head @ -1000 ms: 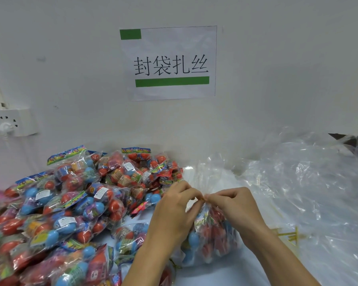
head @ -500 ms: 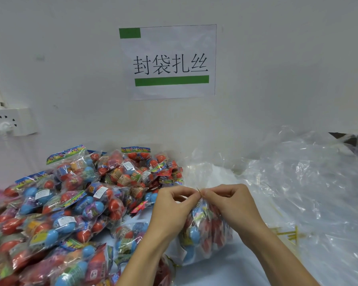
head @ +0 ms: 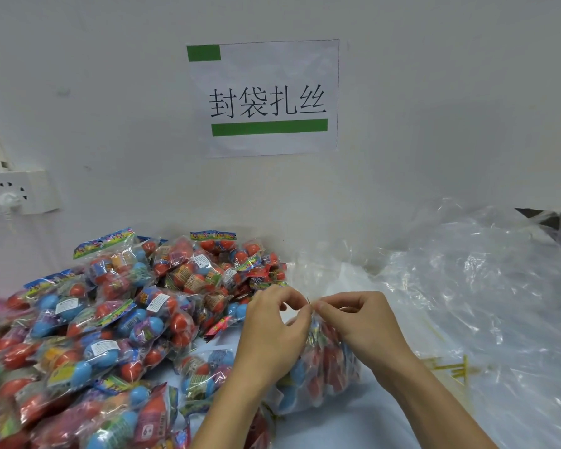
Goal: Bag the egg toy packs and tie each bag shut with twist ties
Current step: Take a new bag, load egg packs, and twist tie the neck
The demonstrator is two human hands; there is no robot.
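Note:
A clear bag filled with red and blue egg toy packs stands on the table in front of me. Its gathered neck rises between my hands. My left hand and my right hand meet at the neck, each pinching an end of a thin twist tie wrapped there. The bag's loose clear top fans up behind my fingers. A heap of loose egg toy packs covers the table to the left.
Crumpled clear plastic bags are piled on the right. Several yellow twist ties lie under that plastic near my right wrist. A white wall with a paper sign is close behind, with a power socket at far left.
Both hands stay at the bag's neck, working the twist tie. The neck and my fingertips have shifted slightly upward and closer together.

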